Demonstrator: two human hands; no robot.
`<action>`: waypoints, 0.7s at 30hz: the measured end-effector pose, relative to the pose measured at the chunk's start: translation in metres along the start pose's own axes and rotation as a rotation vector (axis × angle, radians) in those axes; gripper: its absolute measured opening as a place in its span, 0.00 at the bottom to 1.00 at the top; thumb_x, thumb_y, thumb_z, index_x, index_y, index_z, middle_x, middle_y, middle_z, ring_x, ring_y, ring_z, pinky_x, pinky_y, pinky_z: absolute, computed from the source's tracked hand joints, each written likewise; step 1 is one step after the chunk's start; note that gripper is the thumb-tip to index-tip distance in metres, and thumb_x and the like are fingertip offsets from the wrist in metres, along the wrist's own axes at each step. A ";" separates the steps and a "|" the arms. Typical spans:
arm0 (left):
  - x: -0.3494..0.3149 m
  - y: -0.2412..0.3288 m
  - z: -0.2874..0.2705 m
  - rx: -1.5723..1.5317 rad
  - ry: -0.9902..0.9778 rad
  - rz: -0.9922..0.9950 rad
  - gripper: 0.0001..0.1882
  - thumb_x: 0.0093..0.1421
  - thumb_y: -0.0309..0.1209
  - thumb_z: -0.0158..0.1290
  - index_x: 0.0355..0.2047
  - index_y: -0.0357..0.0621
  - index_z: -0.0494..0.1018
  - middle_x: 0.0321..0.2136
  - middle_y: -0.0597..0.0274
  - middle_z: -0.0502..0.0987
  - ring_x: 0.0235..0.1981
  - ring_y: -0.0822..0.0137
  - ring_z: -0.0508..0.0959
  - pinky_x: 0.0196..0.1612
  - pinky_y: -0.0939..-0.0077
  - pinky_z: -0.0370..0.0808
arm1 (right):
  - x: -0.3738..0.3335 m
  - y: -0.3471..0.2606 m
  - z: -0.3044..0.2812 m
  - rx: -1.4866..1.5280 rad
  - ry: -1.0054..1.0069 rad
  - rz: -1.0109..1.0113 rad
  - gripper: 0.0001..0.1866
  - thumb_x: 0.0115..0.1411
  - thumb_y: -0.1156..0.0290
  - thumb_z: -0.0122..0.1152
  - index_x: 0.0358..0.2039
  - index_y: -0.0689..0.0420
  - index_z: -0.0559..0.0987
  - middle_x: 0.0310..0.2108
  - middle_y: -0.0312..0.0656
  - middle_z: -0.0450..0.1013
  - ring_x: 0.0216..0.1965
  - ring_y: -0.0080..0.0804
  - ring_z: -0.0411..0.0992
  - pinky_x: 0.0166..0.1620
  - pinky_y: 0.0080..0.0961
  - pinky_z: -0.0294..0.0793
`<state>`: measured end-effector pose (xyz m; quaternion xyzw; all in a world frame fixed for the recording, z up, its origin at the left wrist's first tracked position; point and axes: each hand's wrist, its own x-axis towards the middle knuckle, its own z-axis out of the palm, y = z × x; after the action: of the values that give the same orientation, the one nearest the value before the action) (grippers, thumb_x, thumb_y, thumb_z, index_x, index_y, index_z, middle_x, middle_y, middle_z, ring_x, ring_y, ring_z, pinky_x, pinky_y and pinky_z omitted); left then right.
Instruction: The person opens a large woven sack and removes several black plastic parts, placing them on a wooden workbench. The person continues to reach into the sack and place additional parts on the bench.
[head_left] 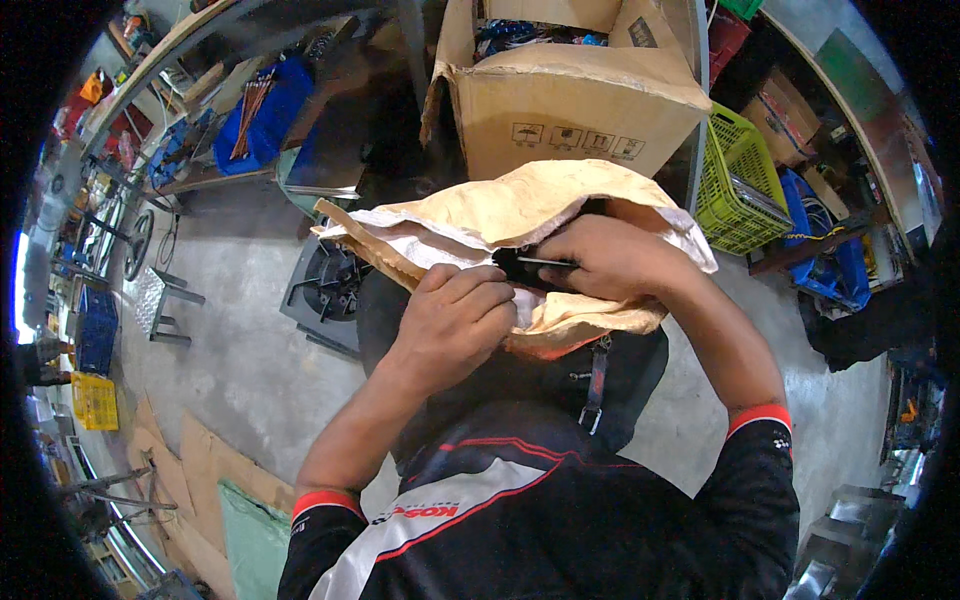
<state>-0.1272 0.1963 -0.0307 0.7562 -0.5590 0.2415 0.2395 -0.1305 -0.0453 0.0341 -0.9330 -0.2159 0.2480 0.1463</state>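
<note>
Two hands, left point(455, 315) and right point(610, 262), both clenched on one tan sack point(500, 215)

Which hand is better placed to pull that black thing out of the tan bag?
Probably the right hand: its fingers already lie on the black item in the mouth of the tan bag. The left hand grips the bag's near edge, steadying it.

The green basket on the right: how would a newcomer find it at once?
Start at the big open cardboard box at top centre. Just right of it, past a grey post, the lime-green plastic basket leans tilted. Its open lattice walls and bright colour set it apart from the blue crates beside it.
</note>
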 end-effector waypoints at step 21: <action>-0.013 0.006 -0.004 -0.025 -0.042 -0.015 0.09 0.46 0.33 0.57 0.29 0.47 0.75 0.37 0.66 0.80 0.39 0.65 0.78 0.37 0.67 0.71 | 0.047 0.010 0.059 0.015 0.295 -0.096 0.24 0.50 0.71 0.65 0.51 0.52 0.80 0.51 0.52 0.75 0.55 0.54 0.71 0.59 0.38 0.68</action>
<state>-0.1367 0.2070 -0.0353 0.7622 -0.5612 0.2168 0.2391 -0.1216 -0.0212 -0.0379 -0.9468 -0.2344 0.1024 0.1952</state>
